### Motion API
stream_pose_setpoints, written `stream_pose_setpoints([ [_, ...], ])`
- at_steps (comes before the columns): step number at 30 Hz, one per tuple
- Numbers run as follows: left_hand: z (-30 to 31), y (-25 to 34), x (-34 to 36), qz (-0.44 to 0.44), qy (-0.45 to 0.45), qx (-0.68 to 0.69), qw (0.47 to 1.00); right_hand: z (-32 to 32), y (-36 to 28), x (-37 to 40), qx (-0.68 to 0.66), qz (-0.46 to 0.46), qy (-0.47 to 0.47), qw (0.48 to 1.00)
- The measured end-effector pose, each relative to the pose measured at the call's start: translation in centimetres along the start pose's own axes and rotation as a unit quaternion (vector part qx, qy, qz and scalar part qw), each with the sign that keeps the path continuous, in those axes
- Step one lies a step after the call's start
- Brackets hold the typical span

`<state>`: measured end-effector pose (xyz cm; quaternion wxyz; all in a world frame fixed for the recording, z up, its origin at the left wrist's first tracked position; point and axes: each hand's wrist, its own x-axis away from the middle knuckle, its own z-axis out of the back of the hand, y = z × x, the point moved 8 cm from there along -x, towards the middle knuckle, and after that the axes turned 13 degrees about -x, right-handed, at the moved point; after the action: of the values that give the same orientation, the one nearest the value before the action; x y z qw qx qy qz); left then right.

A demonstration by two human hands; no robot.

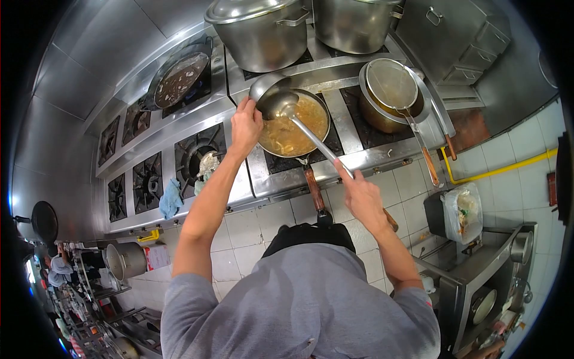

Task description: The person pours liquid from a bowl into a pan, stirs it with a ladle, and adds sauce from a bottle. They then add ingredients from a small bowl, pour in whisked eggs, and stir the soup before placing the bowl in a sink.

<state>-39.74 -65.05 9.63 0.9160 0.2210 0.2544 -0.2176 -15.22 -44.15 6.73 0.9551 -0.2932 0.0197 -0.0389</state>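
Note:
My left hand (246, 127) is closed on the rim of a metal bowl (267, 87), which is tilted over the left edge of a frying pan (326, 117). In my right hand (363, 200) is the handle of a long metal ladle (315, 139). The ladle's head lies at the bowl's lower side, above the pan. Brownish liquid with pale pieces (293, 133) fills the pan, which rests on a burner with its wooden handle (313, 188) toward me.
Two large pots (263, 39) (351, 27) stand behind. To the right, a strainer (391, 84) lies across a pot (382, 119). A dark wok (181, 78) and a blue cloth (171, 198) are at left. A bin (439, 212) stands at lower right.

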Motion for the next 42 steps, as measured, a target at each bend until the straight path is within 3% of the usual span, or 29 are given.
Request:
stream_pose_setpoints([
  [7, -0.1, -2.5, 1.2, 0.130, -0.002, 0.031, 0.991, -0.2, 5.2, 2.1, -0.040, -0.026, -0.011, 0.999],
  [10, -4.1, -7.9, 3.3, 0.221, -0.043, 0.035, 0.974, -1.4, 6.2, 1.5, -0.107, -0.037, 0.033, 0.993],
  [13, -6.3, -10.2, 6.0, 0.398, -0.029, 0.322, 0.858, -2.6, 6.1, 0.2, -0.148, -0.040, 0.068, 0.986],
  [14, -6.5, -10.8, 6.8, 0.443, -0.047, 0.345, 0.827, -3.0, 5.9, -0.5, -0.156, -0.038, 0.078, 0.984],
  [18, -6.7, -13.0, 9.1, 0.492, -0.029, 0.450, 0.745, -5.7, 5.3, -3.0, -0.097, -0.060, 0.056, 0.992],
  [24, -5.6, -14.5, 9.6, 0.475, -0.059, 0.500, 0.721, -9.0, 4.4, -4.1, -0.034, -0.100, 0.001, 0.994],
  [28, -5.1, -14.8, 9.9, 0.456, -0.068, 0.538, 0.706, -7.1, 2.6, -2.5, 0.033, -0.108, 0.084, 0.990],
  [30, -4.5, -14.3, 9.7, 0.448, -0.071, 0.547, 0.704, -4.0, 0.9, -0.5, -0.024, -0.078, 0.198, 0.977],
  [31, -4.3, -13.8, 9.5, 0.435, -0.077, 0.551, 0.708, -2.4, 0.2, 1.1, -0.050, -0.063, 0.254, 0.964],
  [32, -4.1, -13.3, 9.2, 0.422, -0.086, 0.555, 0.712, -1.4, 0.3, 3.3, -0.172, -0.087, 0.300, 0.934],
  [35, -3.6, -9.5, 8.1, 0.383, -0.130, 0.573, 0.713, -0.9, 1.5, 11.5, -0.207, -0.106, 0.434, 0.870],
  [38, -3.9, -4.0, 6.9, 0.345, -0.182, 0.582, 0.713, -4.8, 4.6, 19.8, -0.197, -0.185, 0.431, 0.861],
  [41, -4.5, 2.9, 6.0, 0.294, -0.241, 0.601, 0.703, -12.2, 8.9, 28.2, -0.274, -0.323, 0.374, 0.825],
  [42, -5.6, 4.7, 5.9, 0.277, -0.268, 0.603, 0.699, -15.9, 10.8, 31.6, -0.259, -0.322, 0.359, 0.837],
])
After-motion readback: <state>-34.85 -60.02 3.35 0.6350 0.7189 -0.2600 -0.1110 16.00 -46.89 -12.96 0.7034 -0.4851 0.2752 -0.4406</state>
